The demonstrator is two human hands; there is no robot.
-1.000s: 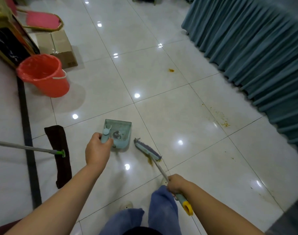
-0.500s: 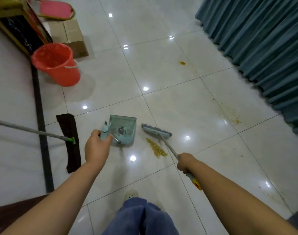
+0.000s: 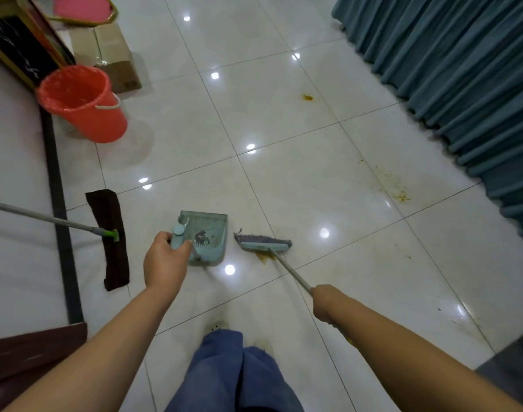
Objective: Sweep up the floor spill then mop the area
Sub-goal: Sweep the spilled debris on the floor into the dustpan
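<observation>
centre of the floor [image 3: 299,179]: dustpan [image 3: 208,233], handle in the left hand [image 3: 165,263]. just right of it, broom [image 3: 263,243], head down on a spill patch [image 3: 264,257], stick back to the right hand [image 3: 325,303]. left of the dustpan, mop [image 3: 114,248] flat on the floor. far left corner: bucket [image 3: 82,104], box [image 3: 111,55] behind it. more spill [image 3: 395,190] toward the right edge, beside the curtain [image 3: 462,84].

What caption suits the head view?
Left hand grips dustpan; right hand holds broom, its head on a yellow spill beside the pan.
</observation>
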